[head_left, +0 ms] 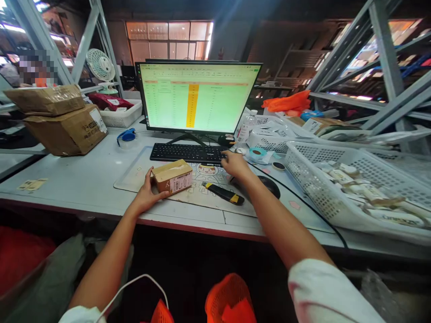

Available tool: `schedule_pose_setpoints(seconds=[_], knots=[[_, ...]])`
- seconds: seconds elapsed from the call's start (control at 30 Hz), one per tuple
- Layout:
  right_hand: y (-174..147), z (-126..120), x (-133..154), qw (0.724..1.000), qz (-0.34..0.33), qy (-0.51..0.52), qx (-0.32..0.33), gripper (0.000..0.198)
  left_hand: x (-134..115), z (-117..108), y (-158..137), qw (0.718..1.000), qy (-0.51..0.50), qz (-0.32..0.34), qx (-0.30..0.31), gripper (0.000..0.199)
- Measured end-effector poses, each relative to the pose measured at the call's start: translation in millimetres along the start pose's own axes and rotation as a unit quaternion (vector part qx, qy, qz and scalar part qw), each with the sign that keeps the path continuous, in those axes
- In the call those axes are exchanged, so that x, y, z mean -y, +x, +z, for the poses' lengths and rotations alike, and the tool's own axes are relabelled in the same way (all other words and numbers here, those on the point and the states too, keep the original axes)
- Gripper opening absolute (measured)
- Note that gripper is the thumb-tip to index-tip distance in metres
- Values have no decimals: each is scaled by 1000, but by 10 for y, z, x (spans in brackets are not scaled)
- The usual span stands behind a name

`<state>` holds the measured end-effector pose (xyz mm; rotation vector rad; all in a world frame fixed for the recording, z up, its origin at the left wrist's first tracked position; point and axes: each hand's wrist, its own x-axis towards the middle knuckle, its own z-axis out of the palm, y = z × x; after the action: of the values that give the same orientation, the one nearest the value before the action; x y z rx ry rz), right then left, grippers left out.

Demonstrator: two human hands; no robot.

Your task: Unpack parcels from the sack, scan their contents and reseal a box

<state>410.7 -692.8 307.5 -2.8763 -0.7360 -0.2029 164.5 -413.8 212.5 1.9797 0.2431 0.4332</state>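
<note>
On the near part of the bench (79, 179), the left hand (144, 197) has its fingers spread around the left end of a small taped carton (173, 177), thumb along the lower front edge; the hold appears light. The right hand (235, 163) is at the right end of the black keyboard (188, 153), fingers curled over the keys; whether they press or merely rest cannot be told.

The carton is over the desk mat (133, 179), in front of the keyboard and left of the utility knife (224, 193). Assessment: probably light enough for one hand, walls stiff, taped top somewhat slick, fragility of contents unknown. Best hold is across the two short ends, leaving the shipping label (181, 182) uncovered.

Beyond the knife, the black mouse (271, 186) is partly hidden by the right forearm. Farther out stand the monitor (168, 112), a white perforated basket (310, 179) of small packs at right, and two stacked larger cartons at left, upper (47, 101) and lower (65, 130).

Not verifiable: the carton's base and far side, the left fingertips behind it, the label print and the spreadsheet text. The basket is cut off at the right edge.
</note>
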Motion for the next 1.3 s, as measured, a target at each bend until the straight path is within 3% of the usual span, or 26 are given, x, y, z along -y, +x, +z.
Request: schedule_pose_setpoints(seconds=[0.07,0.17,0.33,0.53,0.63,0.77,0.93,1.07,1.17,1.3], knots=[[256,104,85,998,-26,-3,65,50,14,1,5,1000,-5,-2,2,127],[475,234,111,997,-9,-16,76,48,34,5,15,1000,-15,1,10,126],[581,350,60,992,8,-41,120,36,46,8,31,1000,-10,3,9,126],[670,363,208,988,-34,-47,141,49,53,2,21,1000,-15,4,3,125],[535,272,347,985,-62,-49,155,53,26,7,7,1000,-24,9,2,123],[-12,139,390,975,-106,-60,184,58,1,45,14,1000,-21,17,-15,119],[-625,154,236,974,-131,-50,177,40,49,60,53,999,-21,4,-45,113],[-628,150,241,978,-141,13,155,27,49,-24,16,998,-66,16,-3,107],[-527,109,335,976,-147,77,139,35,14,-88,-25,994,-89,23,66,106],[-497,73,483,972,-152,141,110,41,-26,-107,-40,992,-85,20,88,109]])
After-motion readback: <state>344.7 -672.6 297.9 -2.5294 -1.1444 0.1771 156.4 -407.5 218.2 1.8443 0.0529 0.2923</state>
